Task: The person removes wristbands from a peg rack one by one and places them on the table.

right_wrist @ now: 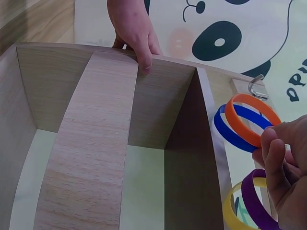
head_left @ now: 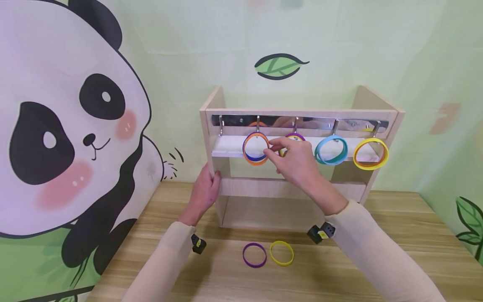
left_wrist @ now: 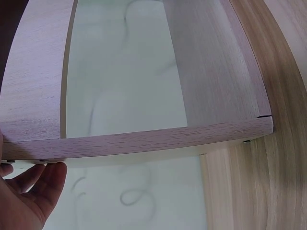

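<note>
In the head view, can see a wooden rack [head_left: 264,187] right of centre, standing on the bench [head_left: 226,285] with a hooked metal strip [head_left: 315,124] along its upper front. Gripping the rack's left side with the left hand [head_left: 205,188], just left of centre in the frame. Pinching an orange band [head_left: 255,163] and apparently a blue band [head_left: 258,159] at their right edge between thumb and fingers of the right hand [head_left: 296,159], near the middle of the frame, at the second hook from the left. Cannot tell whether looped over that hook. Can also see a hanging purple band [head_left: 299,136] partly hidden behind the right hand, then a light-blue band [head_left: 336,161] and a hanging yellow band [head_left: 370,167] farther right. At lower centre, see a loose purple band [head_left: 254,266] beside a loose yellow band [head_left: 282,264], lying on the bench.

In the left wrist view, see the left hand's fingertips at lower left, against the rack's side panel.

In the right wrist view, see the orange band overlapping the blue band at right, by the right hand's fingertips. At top centre, see the left hand's thumb hooked over the panel edge.
</note>
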The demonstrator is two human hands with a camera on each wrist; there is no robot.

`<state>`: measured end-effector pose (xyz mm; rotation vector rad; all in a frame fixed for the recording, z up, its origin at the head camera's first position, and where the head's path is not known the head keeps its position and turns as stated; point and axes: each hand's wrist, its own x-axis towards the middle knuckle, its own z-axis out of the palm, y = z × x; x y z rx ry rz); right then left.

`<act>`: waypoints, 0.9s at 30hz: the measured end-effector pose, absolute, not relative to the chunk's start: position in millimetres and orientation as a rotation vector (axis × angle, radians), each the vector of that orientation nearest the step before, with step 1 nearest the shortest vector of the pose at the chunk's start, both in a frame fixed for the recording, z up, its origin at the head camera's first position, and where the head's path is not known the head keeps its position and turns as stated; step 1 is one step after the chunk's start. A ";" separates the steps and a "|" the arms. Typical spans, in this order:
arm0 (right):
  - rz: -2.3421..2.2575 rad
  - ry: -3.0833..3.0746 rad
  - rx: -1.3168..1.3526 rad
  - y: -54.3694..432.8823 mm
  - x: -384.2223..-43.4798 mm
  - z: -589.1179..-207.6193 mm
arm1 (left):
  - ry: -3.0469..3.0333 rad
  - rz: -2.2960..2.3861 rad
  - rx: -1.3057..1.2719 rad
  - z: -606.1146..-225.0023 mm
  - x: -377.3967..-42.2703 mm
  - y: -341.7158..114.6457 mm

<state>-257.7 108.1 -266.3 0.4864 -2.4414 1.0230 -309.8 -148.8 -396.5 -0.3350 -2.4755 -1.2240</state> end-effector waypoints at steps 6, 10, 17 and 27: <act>0.997 -2.371 0.512 107.2 -259.8 -269.3 | -2.467 -1.222 -0.336 -398.5 -310.3 -148.9; 0.971 -2.316 0.513 106.7 -259.3 -271.5 | -2.462 -1.208 -0.335 -398.6 -309.4 -148.5; 0.968 -2.225 0.516 106.5 -257.8 -271.9 | -2.458 -1.194 -0.333 -397.7 -308.7 -148.1; 0.942 -2.159 0.532 104.3 -256.7 -269.3 | -2.466 -1.183 -0.320 -396.9 -309.2 -148.0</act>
